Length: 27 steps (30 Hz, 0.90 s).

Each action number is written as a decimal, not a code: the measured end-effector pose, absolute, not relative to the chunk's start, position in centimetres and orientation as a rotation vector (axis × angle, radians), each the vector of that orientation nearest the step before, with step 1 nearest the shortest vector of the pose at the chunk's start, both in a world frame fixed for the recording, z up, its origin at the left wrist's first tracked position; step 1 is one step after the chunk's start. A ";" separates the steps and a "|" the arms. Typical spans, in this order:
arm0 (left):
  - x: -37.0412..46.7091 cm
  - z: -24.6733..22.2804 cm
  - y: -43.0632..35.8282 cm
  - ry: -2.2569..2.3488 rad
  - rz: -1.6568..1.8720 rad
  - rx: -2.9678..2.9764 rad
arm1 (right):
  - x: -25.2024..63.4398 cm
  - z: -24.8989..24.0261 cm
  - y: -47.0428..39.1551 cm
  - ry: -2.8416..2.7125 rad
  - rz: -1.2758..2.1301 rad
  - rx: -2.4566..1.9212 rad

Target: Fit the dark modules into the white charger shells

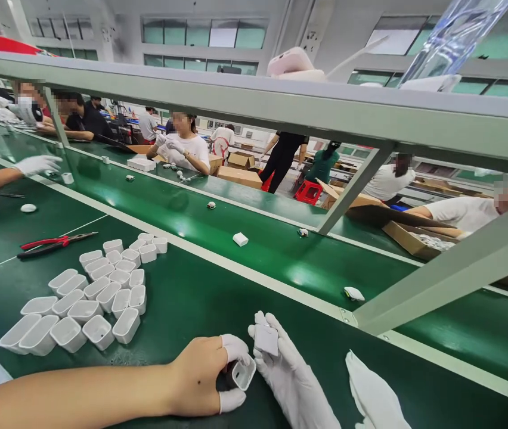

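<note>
My left hand, with white covers on its fingertips, grips a small white plastic housing whose open end faces me. Close to its right, my right hand wears a white glove and is closed on a small flat white square piece, held between thumb and fingers. The two held parts are apart. Left of my hands, many more white open housings stand grouped on the green bench.
Red-handled pliers and a white oval part lie at left. A white cloth or glove rests at right. Past a pale rail, the green conveyor carries scattered parts. A slanted post rises at right. A co-worker's gloved hand reaches in.
</note>
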State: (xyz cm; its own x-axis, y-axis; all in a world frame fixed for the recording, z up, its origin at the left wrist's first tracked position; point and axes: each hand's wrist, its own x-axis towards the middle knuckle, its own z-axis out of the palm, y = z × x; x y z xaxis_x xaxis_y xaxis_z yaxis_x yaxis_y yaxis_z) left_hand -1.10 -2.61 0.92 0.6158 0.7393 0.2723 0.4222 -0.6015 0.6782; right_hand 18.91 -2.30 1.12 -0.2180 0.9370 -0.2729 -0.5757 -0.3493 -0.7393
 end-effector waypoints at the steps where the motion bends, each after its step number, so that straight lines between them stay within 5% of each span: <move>1: -1.1 1.0 -2.6 0.966 0.712 2.252 | 18.9 1.2 -2.4 -0.622 1.798 -0.858; 12: -1.5 0.4 -2.8 0.900 1.240 2.201 | 18.3 3.5 -3.8 -0.811 1.912 -0.917; 19: -1.8 1.2 -3.0 0.658 1.241 2.169 | 17.3 2.1 -4.5 -1.029 1.978 -0.807; 27: -1.6 1.0 -3.1 0.773 1.333 1.991 | 17.9 2.0 -4.9 -1.202 1.649 -0.998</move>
State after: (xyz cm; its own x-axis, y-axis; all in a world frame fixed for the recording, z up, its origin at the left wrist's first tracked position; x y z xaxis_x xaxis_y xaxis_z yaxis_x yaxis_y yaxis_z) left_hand -1.57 -3.05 1.03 0.3212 0.7492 0.5792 0.1302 -0.6408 0.7566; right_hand 17.86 -4.87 2.03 -0.3275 0.9372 -0.1202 -0.1726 -0.1845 -0.9676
